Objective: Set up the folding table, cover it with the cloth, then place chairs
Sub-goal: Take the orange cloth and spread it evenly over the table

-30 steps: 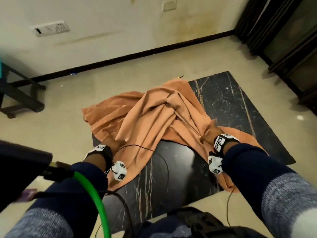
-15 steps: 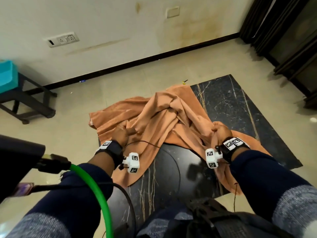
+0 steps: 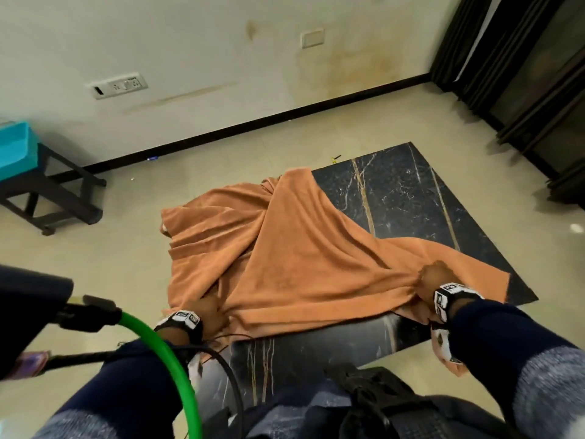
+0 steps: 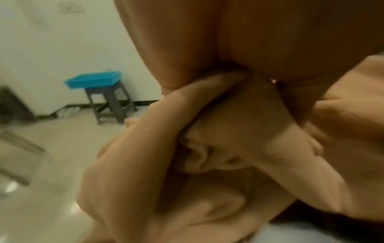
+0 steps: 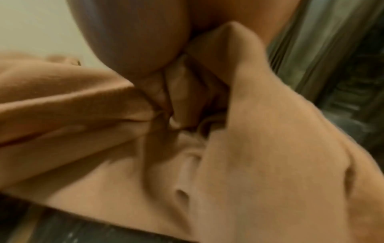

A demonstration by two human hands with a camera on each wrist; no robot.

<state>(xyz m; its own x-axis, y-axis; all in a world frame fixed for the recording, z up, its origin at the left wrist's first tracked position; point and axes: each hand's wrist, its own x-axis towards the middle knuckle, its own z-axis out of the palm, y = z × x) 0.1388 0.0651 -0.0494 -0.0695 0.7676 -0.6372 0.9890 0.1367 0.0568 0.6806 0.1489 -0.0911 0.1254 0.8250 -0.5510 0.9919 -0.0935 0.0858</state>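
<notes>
An orange cloth [image 3: 294, 255] lies spread over most of the black marble-patterned folding table [image 3: 399, 191]. The far right corner and the near edge of the tabletop show bare. My left hand [image 3: 210, 312] grips the cloth at its near left corner. My right hand [image 3: 435, 280] grips a bunched fold at the near right, where cloth hangs over the table's edge. In the left wrist view the cloth [image 4: 239, 139] is gathered in my curled fingers [image 4: 187, 57]. The right wrist view shows the cloth [image 5: 249, 164] pinched in that hand as well.
A dark stool [image 3: 57, 198] with a blue tray [image 3: 14, 144] on it stands by the wall at the left, also in the left wrist view as stool [image 4: 110, 102]. Dark curtains [image 3: 522, 74] hang at the right. A green cable [image 3: 164, 359] loops near my left arm.
Both hands have pulled the cloth outward and toward me. The heap that was bunched in the table's middle now lies much flatter and wider across the top.
</notes>
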